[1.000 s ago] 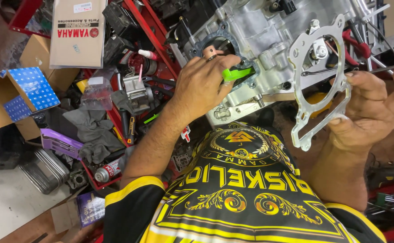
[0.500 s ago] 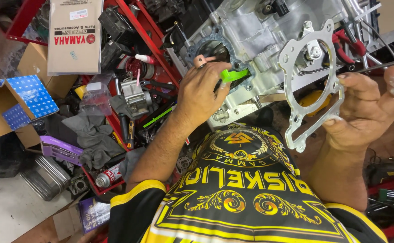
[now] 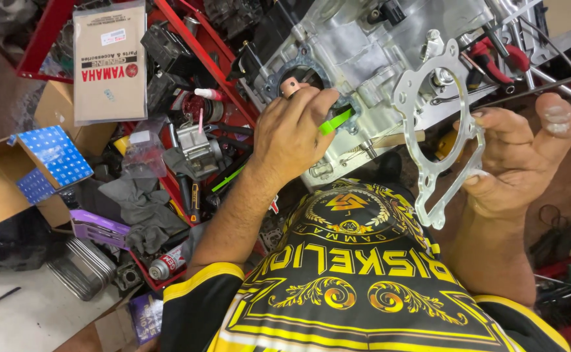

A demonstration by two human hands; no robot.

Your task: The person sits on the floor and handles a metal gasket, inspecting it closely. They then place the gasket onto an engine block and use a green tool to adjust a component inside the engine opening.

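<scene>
A: Where does the engine case (image 3: 363,45) sit?

B: Upper centre of the frame, with the gasket (image 3: 438,130) just right of it and the flat packet (image 3: 109,62) at upper left.

A: And lower down?

B: The open carton (image 3: 21,173) at far left, the rag (image 3: 145,212) right of it, the spray can (image 3: 168,264) below.

Engine case (image 3: 363,39): cast metal, dull grey. Gasket (image 3: 436,130): thin, pale, semi-gloss. Tool handle (image 3: 335,121): glossy green plastic. Rag (image 3: 143,215): grey cloth.
</scene>
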